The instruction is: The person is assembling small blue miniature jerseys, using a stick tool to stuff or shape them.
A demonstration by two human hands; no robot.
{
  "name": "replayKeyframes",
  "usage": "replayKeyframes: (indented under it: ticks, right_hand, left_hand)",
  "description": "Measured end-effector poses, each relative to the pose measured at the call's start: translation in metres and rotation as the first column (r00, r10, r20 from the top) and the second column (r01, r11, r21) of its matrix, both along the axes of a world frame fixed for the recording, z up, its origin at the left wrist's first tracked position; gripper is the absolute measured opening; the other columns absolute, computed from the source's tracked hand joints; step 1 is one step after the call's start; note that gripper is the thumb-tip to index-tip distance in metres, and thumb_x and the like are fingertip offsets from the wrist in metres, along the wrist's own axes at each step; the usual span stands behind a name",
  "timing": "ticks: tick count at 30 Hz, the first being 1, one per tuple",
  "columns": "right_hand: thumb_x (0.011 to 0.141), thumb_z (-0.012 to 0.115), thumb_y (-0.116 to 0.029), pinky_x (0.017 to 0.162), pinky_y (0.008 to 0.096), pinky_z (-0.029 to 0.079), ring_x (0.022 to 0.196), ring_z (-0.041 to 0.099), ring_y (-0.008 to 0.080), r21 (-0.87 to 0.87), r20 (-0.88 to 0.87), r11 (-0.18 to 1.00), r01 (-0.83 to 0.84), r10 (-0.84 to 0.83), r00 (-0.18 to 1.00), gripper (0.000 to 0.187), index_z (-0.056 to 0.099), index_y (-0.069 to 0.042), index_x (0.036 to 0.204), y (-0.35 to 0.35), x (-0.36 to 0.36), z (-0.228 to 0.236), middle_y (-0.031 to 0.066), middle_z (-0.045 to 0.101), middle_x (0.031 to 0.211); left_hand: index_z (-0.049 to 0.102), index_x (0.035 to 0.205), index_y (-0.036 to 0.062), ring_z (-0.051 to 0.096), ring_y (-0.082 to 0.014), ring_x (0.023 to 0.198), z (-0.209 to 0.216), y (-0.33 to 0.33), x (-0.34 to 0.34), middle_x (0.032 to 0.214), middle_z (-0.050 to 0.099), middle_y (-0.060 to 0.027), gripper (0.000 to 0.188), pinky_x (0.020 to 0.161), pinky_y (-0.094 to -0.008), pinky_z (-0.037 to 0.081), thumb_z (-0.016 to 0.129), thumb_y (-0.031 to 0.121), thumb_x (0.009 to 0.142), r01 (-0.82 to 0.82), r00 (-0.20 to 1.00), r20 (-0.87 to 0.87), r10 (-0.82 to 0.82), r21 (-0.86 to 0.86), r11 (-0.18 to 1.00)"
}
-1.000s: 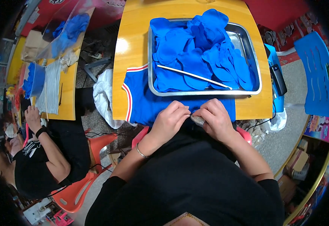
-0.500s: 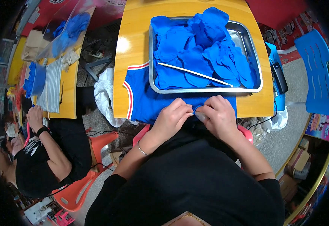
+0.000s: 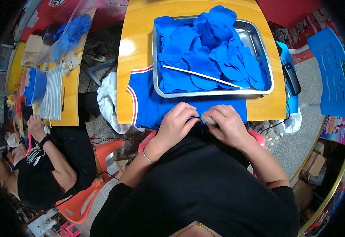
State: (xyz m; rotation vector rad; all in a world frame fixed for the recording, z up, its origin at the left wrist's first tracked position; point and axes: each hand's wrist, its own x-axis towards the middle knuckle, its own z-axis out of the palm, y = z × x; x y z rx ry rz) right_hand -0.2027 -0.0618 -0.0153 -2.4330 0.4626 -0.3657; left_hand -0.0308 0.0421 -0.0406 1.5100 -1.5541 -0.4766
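Whitish lump (image 3: 207,119) in right hand (image 3: 229,125), grip narrow, left hand (image 3: 175,123) likewise, contents unclear

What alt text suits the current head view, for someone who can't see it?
A person's left hand and right hand are close together beside a yellow table, the right pinching a small pale item. Beyond them, a metal tray of blue petal-shaped pieces, topped by a thin stick, partly covers a blue garment.
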Motion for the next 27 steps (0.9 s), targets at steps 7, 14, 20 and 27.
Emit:
replayKeyframes:
  ticks: [7,14,20,27]
  right_hand:
    - [0.062,0.066,-0.005,0.074,0.0367,0.042,0.083,0.055,0.0264,-0.091,0.023,0.996,-0.022,0.024,0.999,0.032,0.058,-0.006,0.093,-0.006,0.008,0.004,0.0089,0.056,0.087]
    - [0.059,0.068,-0.003,0.075,0.0367,0.041,0.084,0.055,0.0261,-0.053,0.015,0.999,-0.01,0.011,1.0,0.034,0.058,-0.007,0.092,-0.011,0.006,0.001,0.0084,0.056,0.086]
    - [0.057,0.069,-0.003,0.077,0.0367,0.041,0.085,0.055,0.0258,-0.058,-0.004,0.997,-0.054,0.054,0.999,0.037,0.059,-0.007,0.092,-0.014,0.005,0.006,0.0078,0.057,0.087]
    - [0.064,0.068,-0.008,0.076,0.0363,0.041,0.084,0.056,0.0256,-0.028,0.021,0.996,-0.08,0.081,0.997,0.031,0.061,-0.006,0.094,-0.015,0.004,0.004,0.008,0.058,0.087]
  left_hand:
    - [0.059,0.091,0.0025,0.057,-0.0249,0.08,-0.006,-0.003,0.002,0.09,0.056,-0.009,0.021,0.066,-0.0331,0.049,0.066,0.003,0.071,0.141,0.983,0.14,-0.118,-0.165,0.976]
    - [0.062,0.094,0.0042,0.056,-0.0229,0.074,-0.003,-0.007,0.007,0.082,0.054,-0.0079,0.023,0.061,-0.0319,0.047,0.061,0.004,0.071,0.197,0.925,0.349,-0.148,-0.109,0.974]
    - [0.062,0.089,0.0036,0.055,-0.0228,0.073,-0.002,-0.009,0.008,0.08,0.054,-0.0075,0.021,0.059,-0.032,0.046,0.062,0.006,0.068,0.259,0.879,0.441,-0.18,-0.126,0.958]
    - [0.061,0.088,0.002,0.055,-0.0252,0.074,-0.003,-0.011,0.01,0.081,0.053,-0.0091,0.019,0.062,-0.034,0.046,0.064,0.005,0.069,0.245,0.902,0.377,-0.212,-0.042,0.969]
